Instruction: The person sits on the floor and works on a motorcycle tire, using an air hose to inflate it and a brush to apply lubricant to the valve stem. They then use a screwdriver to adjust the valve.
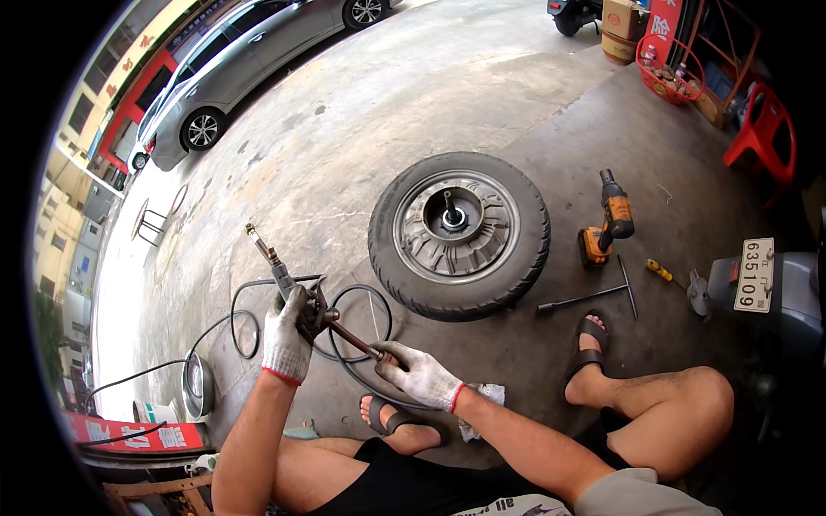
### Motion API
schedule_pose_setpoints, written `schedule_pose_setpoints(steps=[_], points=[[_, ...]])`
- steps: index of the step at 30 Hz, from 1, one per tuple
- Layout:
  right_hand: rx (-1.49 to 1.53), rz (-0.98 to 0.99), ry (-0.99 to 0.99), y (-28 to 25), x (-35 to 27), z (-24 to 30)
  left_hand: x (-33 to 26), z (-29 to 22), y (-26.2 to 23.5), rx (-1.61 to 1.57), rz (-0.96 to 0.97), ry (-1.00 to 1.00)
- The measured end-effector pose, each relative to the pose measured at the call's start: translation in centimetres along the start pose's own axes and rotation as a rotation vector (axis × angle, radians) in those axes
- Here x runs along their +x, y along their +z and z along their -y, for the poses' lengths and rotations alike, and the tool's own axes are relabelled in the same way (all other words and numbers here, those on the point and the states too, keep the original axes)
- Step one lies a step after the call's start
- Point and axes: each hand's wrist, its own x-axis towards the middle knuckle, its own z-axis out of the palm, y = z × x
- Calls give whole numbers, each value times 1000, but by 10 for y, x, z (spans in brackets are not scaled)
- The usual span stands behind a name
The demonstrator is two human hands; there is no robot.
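Nozzled hand tool (281, 273) held between two gloved hands, above a concrete floor, left of a flat-lying wheel

Nearest to my remote viewpoint are the wearer's bent legs and forearms, which reach in from the lower edge. I see the left hand (288, 331), in a white, soiled glove with a red cuff, wrapped around the dark body of the tool; its brass-and-silver end points up and away to the left. From the body a brown tube (354, 340) slants down to the right hand (417, 376), gloved alike, whose thumb and fingers pinch its lower end. Under and about them a black hose (138, 376) lies in loops; I cannot tell where it joins the tool. A white cloth (490, 393) lies on the floor just below the right wrist, and both feet wear dark sandals (592, 340).

Beyond the hands, the wheel (460, 248) rests on its side, its tyre mounted and its axle upright. To its right I note an orange-and-black cordless power tool (613, 219), a T-shaped wrench (594, 297), a yellow-handled screwdriver (660, 270) and a vehicle's tail (798, 297) bearing a plate. A metal basin (199, 387) leans at the left.

Farther off stand a red plastic chair (767, 129), a red basket (669, 84) and cardboard boxes (619, 21); across the paving, a grey car (249, 64) is parked before buildings (77, 112).
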Motion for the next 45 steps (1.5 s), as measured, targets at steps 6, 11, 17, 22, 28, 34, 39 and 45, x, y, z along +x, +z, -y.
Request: schedule_pose_setpoints(steps=[6, 11, 17, 22, 28, 34, 39, 45], points=[[-185, -42, 40, 4, 1, 22, 3, 3, 8, 9, -73, -2], [-396, -60, 55, 3, -2, 24, 4, 7, 8, 37, -115, -14], [-260, -184, 68, 2, -6, 4, 19, -22, -9, -139, -286, 40], [-224, -241, -139, -37, 7, 17, -8, -26, -17, 640, 84, 64], [-459, -88, -223, -60, 10, 52, -39, -27, 3, 1131, 484, 36], [-518, 4, -239, -52, 1, 64, -50, -33, 12, 1413, 628, 232], [-727, 219, -135, -50, -3, 72, -60, -38, 10, 1512, 754, 225], [-748, 477, -117, -55, -16, 94, -79, -36, 20, 1377, 744, 223]])
